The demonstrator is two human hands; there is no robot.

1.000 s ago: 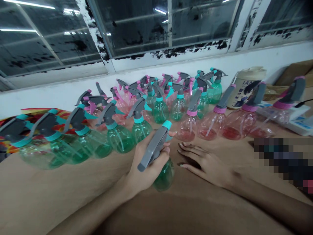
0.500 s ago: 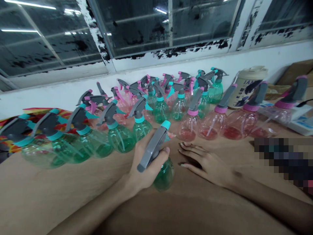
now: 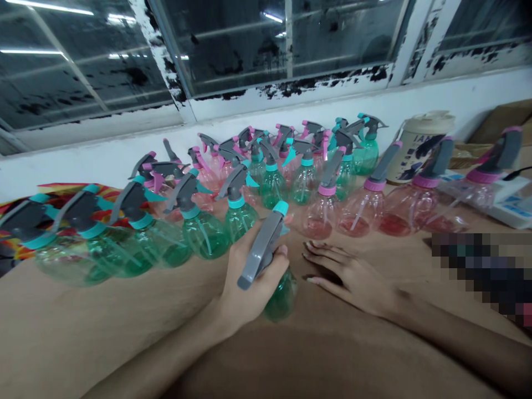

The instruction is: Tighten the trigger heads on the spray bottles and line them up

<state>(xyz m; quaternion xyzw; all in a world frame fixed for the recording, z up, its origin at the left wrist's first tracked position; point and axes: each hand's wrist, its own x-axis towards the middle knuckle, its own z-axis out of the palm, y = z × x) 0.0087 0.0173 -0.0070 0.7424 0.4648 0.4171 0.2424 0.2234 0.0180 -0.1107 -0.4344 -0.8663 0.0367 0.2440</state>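
Note:
My left hand [image 3: 253, 277] is wrapped round the neck of a green spray bottle [image 3: 281, 299] with a grey trigger head and a teal nozzle. The nozzle points away from me, and the palm and fingers partly cover the bottle. To its right my right hand [image 3: 347, 274] rests on the table with its fingers stretched out, holding nothing. Just beyond that hand stands a pink spray bottle [image 3: 320, 216] with a pink collar. Left of the held bottle, another green spray bottle [image 3: 206, 235] ends a row of several like it.
Several more pink and green spray bottles stand at the back by the wall. A white lidded tumbler [image 3: 419, 149] is at the back right, near a cardboard box [image 3: 505, 124] and a white power strip [image 3: 513, 202]. The wooden table [image 3: 103, 332] carries everything.
The spray bottle's grey head has shifted very slightly right and up within my left hand's grip. My right hand has stayed in place.

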